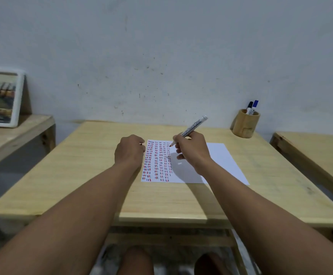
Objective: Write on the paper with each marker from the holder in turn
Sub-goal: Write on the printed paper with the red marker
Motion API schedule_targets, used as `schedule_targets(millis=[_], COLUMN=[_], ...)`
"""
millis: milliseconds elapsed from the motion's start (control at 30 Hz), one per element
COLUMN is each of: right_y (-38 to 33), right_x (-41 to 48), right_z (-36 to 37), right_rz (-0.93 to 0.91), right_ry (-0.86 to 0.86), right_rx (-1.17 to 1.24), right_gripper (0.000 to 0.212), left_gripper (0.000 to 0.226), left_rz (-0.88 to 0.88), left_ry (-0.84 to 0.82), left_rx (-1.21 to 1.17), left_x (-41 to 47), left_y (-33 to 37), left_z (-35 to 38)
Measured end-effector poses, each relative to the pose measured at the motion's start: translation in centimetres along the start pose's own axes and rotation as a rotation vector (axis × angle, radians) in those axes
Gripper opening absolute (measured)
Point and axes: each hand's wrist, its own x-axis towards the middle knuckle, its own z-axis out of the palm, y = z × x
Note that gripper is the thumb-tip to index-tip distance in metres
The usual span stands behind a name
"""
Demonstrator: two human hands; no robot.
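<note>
The marker (194,127) is pinched in the closed fingers of the right hand (191,150), long axis slanted from the tip at lower left up to the far right, with the red tip held at or just above the paper (219,161) at the top of the rightmost dashed column; contact cannot be confirmed. The left hand (130,151) is loosely curled, palm down, at the sheet's left edge, nothing clearly held. The paper is laid flat on a pale wooden counter (82,175) against a grey wall, with the holder (245,125) and two more markers well apart at the far right, nearer the right hand.
</note>
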Motion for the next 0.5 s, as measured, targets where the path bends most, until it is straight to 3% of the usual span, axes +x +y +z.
schedule_targets(millis=[167,300,500], right_y=[0.3,0.3,0.2], right_x=[-0.6,-0.8,-1.3], right_z=[0.4,0.8,0.6], right_rz=[0.001,0.003,-0.016], right_ry=[-0.005,-0.011,-0.011], right_rx=[-0.011,-0.033,-0.079], right_gripper=[0.016,0.018,0.02], left_gripper=[0.023,0.036,0.058], left_rz=[-0.032,0.031,0.036], left_ry=[-0.042,-0.065,-0.079], left_rx=[-0.01,0.119,0.103], left_x=[-0.1,-0.7,-2.5], left_y=[-0.7,-0.6,-0.2], left_z=[-1.1,-1.4,-2.1])
